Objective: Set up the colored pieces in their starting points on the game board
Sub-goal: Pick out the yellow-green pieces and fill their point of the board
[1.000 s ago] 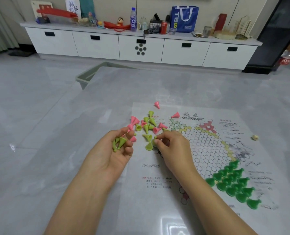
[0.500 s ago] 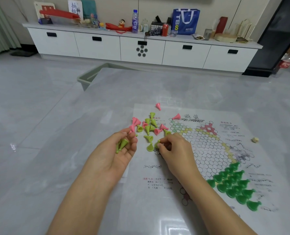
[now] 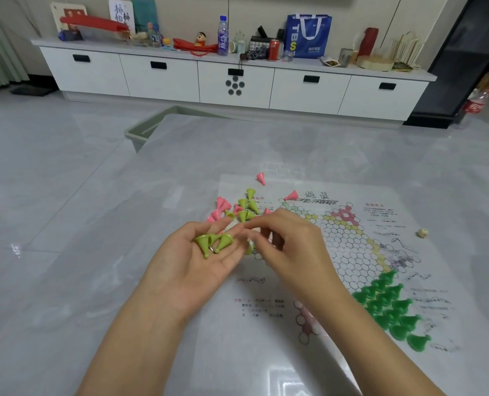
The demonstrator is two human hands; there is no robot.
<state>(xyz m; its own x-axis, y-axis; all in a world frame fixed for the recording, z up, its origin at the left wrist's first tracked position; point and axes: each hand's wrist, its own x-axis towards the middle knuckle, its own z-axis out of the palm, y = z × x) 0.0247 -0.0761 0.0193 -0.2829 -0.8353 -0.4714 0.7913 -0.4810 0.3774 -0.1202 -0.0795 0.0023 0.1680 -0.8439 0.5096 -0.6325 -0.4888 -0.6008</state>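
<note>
The left hand (image 3: 200, 261) is being held palm up above the near left edge of the board, its fingers relaxed and slightly cupped, with light green pieces (image 3: 213, 242) being cradled on them. The right hand (image 3: 289, 247) is being held just to the right, back upward, fingers curled, thumb and forefinger extended toward the left fingertips. Both bare forearms are being extended from the near edge.
</note>
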